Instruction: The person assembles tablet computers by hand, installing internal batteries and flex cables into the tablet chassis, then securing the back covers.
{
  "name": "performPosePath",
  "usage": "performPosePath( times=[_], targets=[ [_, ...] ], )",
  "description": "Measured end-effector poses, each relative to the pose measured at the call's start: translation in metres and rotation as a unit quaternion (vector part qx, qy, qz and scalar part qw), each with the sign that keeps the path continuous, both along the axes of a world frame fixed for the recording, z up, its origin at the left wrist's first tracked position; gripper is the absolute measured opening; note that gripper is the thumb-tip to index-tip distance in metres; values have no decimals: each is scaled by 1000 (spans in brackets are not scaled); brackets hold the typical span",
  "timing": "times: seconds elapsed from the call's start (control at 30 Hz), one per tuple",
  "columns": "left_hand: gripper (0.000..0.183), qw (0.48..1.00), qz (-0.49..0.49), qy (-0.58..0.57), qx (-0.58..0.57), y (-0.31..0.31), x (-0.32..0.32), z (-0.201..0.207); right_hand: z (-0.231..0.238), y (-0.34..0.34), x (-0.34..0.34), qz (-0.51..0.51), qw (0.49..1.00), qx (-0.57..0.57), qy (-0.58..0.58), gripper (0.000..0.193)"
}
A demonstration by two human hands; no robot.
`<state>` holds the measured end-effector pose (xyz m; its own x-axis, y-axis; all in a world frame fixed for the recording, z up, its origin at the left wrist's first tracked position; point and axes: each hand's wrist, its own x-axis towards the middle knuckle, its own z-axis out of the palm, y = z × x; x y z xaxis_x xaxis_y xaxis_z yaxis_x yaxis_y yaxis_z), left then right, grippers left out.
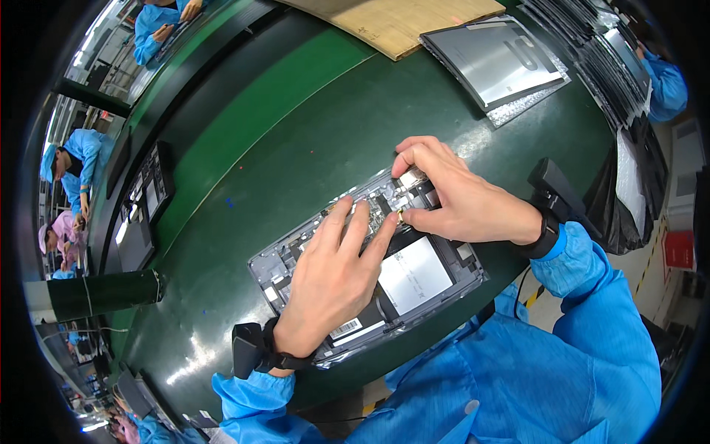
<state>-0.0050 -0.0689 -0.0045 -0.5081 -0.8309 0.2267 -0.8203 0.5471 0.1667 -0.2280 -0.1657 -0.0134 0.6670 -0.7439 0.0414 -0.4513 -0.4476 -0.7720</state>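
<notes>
An opened laptop base (456, 275) lies tilted across the green table, its circuit board (378, 210) and silver-white battery (416, 274) bare. My left hand (333, 274) rests over the board, fingers stretched and fingertips touching it. The left index fingertip is close to my right thumb, by a small connector. My right hand (473, 196) reaches over the right part of the base. Its thumb presses down near the connector, and its bent index finger is at the far edge, beside a shiny metal part (412, 177). Thumb and index finger are apart. The palms hide parts of the base.
Silver panels (492, 63) with bubble wrap lie at the far right, near a wooden board (399, 18). Thin dark panels (592, 63) are stacked beyond. Another opened laptop (140, 207) sits on a line at left, where co-workers sit. A dark post (103, 296) juts in.
</notes>
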Motion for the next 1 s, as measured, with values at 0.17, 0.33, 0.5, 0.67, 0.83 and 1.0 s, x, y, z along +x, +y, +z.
performPosePath(
  times=[0.17, 0.33, 0.5, 0.67, 0.83, 1.0],
  targets=[
    [55, 1000, -13, 11, -3, 1, 4, 2, -4, -10, 4, 42, 999, -5, -29, 48],
    [54, 999, -23, 31, 12, -8, 4, 6, 3, -32, 5, 106, 994, 33, 17, 54],
    [44, 987, 1, 145, 73, -20, 2, 9, 13, -41, 10, 168, 982, 57, 62, 54],
    [43, 973, -6, 190, 129, -28, 6, 6, 14, -47, 7, 161, 979, 85, 86, 61],
    [44, 972, -10, 205, 116, -27, 10, 1, 17, -52, 11, 178, 975, 89, 102, 63],
    [43, 961, -1, 245, 125, -28, 10, 0, 17, -61, 19, 210, 970, 52, 113, 69]
  ],
)
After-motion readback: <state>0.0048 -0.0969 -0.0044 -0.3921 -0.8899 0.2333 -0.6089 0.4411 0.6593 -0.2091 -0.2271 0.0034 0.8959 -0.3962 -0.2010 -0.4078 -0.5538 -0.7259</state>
